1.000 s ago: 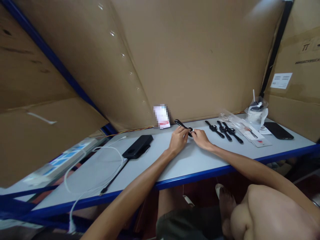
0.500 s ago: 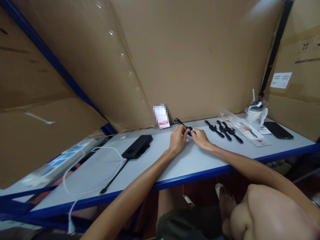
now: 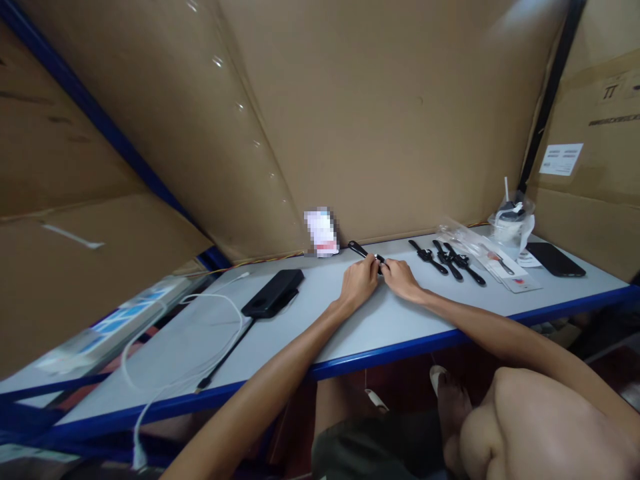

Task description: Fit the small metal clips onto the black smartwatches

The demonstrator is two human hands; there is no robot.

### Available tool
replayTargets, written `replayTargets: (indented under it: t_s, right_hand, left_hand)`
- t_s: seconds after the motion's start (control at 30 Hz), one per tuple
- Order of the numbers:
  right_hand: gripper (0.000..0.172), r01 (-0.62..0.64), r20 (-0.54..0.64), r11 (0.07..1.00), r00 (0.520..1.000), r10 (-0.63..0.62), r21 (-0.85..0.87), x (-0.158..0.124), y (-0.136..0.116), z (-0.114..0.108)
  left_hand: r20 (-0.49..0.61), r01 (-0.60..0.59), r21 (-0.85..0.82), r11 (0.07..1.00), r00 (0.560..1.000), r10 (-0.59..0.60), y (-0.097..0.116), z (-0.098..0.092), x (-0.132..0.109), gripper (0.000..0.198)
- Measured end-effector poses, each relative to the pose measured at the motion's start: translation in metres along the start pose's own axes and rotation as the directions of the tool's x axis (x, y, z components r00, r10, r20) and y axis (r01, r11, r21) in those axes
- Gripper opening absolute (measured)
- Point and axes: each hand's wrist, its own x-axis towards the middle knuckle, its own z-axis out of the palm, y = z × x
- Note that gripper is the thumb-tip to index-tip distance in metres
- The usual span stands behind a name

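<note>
Over the middle of the table, my left hand (image 3: 360,281) is closed round the centre of a black spokeshave (image 3: 357,249). One handle sticks out beyond the fingers towards the back wall. My right hand (image 3: 401,279) meets the left from the other side, its fingers pinched on the near part of the same tool. The fingers cover most of the tool's middle, where a small bright metal spot shows. To the right lie three more black spokeshaves: one on its own (image 3: 428,257), another beside it (image 3: 448,261) and the last (image 3: 465,265) close against that.
Clear plastic packaging with a printed card (image 3: 515,277), a bagged drink cup (image 3: 509,223) and a black phone (image 3: 556,259) lie at the right. A lit phone (image 3: 323,232) leans at the back. On the left are a black device (image 3: 274,293), white cables (image 3: 225,353) and a power strip (image 3: 120,323).
My left fingers have shifted and bunched over the spokeshave's centre, and the right fingers have drawn in against them. The tool has stayed in nearly the same place; the other spokeshaves lie as before.
</note>
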Motion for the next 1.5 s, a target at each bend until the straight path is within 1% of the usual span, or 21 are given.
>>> replayTargets:
  t_s: [0.1,0.17,0.2,0.27,0.3,0.37,0.4,0.5,0.6,0.63,0.7,0.73,0.93,1.17,1.23,1.3,1.4,1.5]
  right_hand:
    - [0.037,-0.003,0.003,1.000,1.000,0.003,-0.004,0.001,0.000,0.001]
    - [0.037,-0.008,0.004,1.000,1.000,0.008,0.003,0.001,0.000,0.000]
    - [0.037,-0.010,0.004,1.000,1.000,0.010,0.010,0.001,-0.001,-0.001]
    - [0.037,-0.014,0.003,1.000,1.000,0.014,0.028,0.001,-0.002,-0.003]
    - [0.036,-0.013,0.003,0.999,1.000,0.013,0.037,0.001,-0.002,-0.003]
    - [0.036,-0.009,0.008,0.999,1.000,0.008,0.052,0.000,-0.004,-0.005]
    - [0.036,-0.008,0.011,0.998,1.000,0.007,0.057,0.000,-0.004,-0.006]
    - [0.036,-0.012,0.017,0.998,1.000,0.011,0.066,-0.001,-0.006,-0.007]
    - [0.035,-0.011,0.014,0.997,1.000,0.010,0.074,-0.002,-0.006,-0.007]
    - [0.035,-0.007,0.013,0.997,1.000,0.006,0.077,-0.002,-0.006,-0.007]
    - [0.035,-0.002,0.014,0.997,1.000,0.001,0.080,-0.002,-0.006,-0.007]
    - [0.035,-0.004,0.016,0.997,1.000,0.003,0.080,-0.002,-0.005,-0.006]
    - [0.036,-0.018,0.026,0.997,1.000,0.016,0.073,-0.001,-0.005,-0.006]
    - [0.036,-0.038,0.034,0.997,0.999,0.036,0.060,0.000,-0.006,-0.007]
    - [0.036,-0.028,0.035,0.998,0.999,0.026,0.058,0.000,-0.006,-0.007]
    - [0.036,-0.019,0.036,0.998,0.999,0.017,0.057,0.000,-0.006,-0.006]
    - [0.037,-0.023,0.033,0.998,0.999,0.021,0.056,0.000,-0.005,-0.006]
    - [0.037,-0.031,0.025,0.998,0.999,0.030,0.055,0.001,-0.004,-0.006]
  left_hand:
    - [-0.015,0.019,-0.047,0.999,1.000,-0.020,-0.001,0.001,0.000,0.014]
    - [-0.038,0.025,-0.111,0.994,0.999,-0.029,-0.003,0.000,0.001,0.008]
    - [-0.053,0.013,-0.149,0.989,0.998,-0.021,-0.004,0.000,0.001,0.009]
    - [-0.085,-0.047,-0.208,0.977,0.996,0.030,-0.006,-0.001,0.002,0.020]
    - [-0.097,-0.087,-0.222,0.971,0.993,0.067,-0.007,-0.002,0.002,0.022]
    - [-0.112,-0.146,-0.234,0.961,0.986,0.123,-0.008,-0.002,0.002,0.019]
    - [-0.115,-0.155,-0.241,0.958,0.985,0.130,-0.008,-0.002,0.003,0.017]
    - [-0.113,-0.114,-0.305,0.946,0.990,0.083,-0.008,-0.002,0.002,0.015]
    - [-0.109,-0.061,-0.376,0.924,0.994,0.022,-0.007,-0.001,0.001,0.019]
    - [-0.106,-0.052,-0.387,0.921,0.994,0.011,-0.008,-0.001,0.001,0.017]
    - [-0.101,-0.046,-0.386,0.921,0.995,0.008,-0.009,0.000,0.002,0.008]
    - [-0.106,-0.051,-0.381,0.923,0.994,0.011,-0.010,0.000,0.002,0.007]
    - [-0.165,-0.090,-0.340,0.936,0.986,0.034,-0.015,0.002,0.007,0.011]
    - [-0.195,-0.167,-0.252,0.953,0.974,0.119,-0.011,0.001,0.004,0.013]
    - [-0.196,-0.144,-0.239,0.960,0.976,0.098,-0.010,0.001,0.004,0.010]
    - [-0.180,-0.093,-0.248,0.964,0.982,0.048,-0.010,0.001,0.004,0.008]
    - [-0.134,-0.018,-0.260,0.965,0.991,-0.018,-0.011,0.002,0.004,0.013]
    - [-0.108,-0.009,-0.247,0.969,0.994,-0.018,-0.012,0.004,0.004,0.013]
